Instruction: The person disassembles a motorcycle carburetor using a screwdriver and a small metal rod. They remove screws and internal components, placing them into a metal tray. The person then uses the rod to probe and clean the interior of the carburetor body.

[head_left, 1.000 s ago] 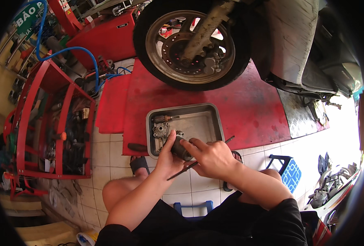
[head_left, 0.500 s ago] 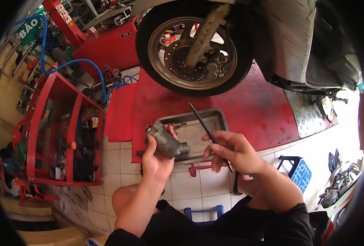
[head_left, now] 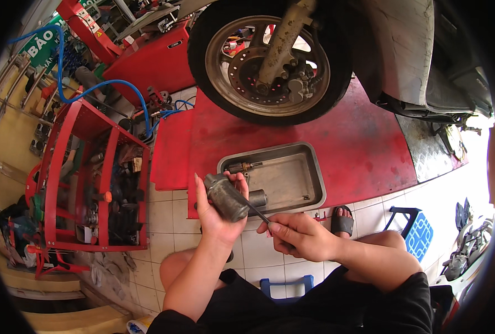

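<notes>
My left hand (head_left: 220, 221) is wrapped round a worn grey metal cylinder (head_left: 225, 199), a housing-like part, and holds it above the near left of a metal tray (head_left: 321, 172). In my right hand (head_left: 300, 235) is a slim black rod (head_left: 257, 213), its far end reaching to the cylinder's right side. Whether the tip touches or passes behind the cylinder, I cannot tell. A shorter grey cylinder (head_left: 258, 197) shows just beyond the rod; whether it is joined to the held part is unclear. Inside the tray lies a small shafted metal part (head_left: 244, 166).
The tray rests on a red lift platform (head_left: 364, 139) below a motorcycle's front wheel (head_left: 269, 67). To the left stands a red tool rack (head_left: 100, 183), with a blue hose (head_left: 111, 83) above. A blue stool (head_left: 420, 236) is on the tiled floor at right.
The black rod has swung from nearly upright over the tray down to the cylinder's right side. My right hand has moved lower and closed round it. The view has shifted slightly.
</notes>
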Motion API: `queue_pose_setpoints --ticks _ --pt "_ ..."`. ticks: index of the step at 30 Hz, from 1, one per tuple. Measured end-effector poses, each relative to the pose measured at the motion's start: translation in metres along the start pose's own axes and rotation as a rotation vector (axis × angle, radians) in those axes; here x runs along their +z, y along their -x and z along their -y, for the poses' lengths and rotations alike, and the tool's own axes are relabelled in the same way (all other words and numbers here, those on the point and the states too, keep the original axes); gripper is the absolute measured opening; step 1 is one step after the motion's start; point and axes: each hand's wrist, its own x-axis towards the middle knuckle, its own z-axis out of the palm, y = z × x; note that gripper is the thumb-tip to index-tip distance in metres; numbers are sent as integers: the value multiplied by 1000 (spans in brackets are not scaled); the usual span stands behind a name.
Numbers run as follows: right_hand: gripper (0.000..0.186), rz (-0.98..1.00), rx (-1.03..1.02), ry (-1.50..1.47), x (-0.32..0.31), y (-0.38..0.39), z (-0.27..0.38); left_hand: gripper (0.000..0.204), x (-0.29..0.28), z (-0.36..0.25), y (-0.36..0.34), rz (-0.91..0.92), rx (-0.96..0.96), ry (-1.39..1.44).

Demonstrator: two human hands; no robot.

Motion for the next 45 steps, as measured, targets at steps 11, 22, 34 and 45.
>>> queue_pose_setpoints --ticks 11,22,34,45 --pt "31 -93 -53 121 0 0 -13 50 -15 2 -7 63 25 -163" --pt "31 -15 52 -45 -4 -1 -8 52 -15 3 -9 64 32 -175" --pt "27 150 87 -376 -11 -6 -26 49 -20 12 -11 262 38 -126" --pt "33 4 -46 220 -12 -11 -24 46 -28 8 -22 -109 200 -413"
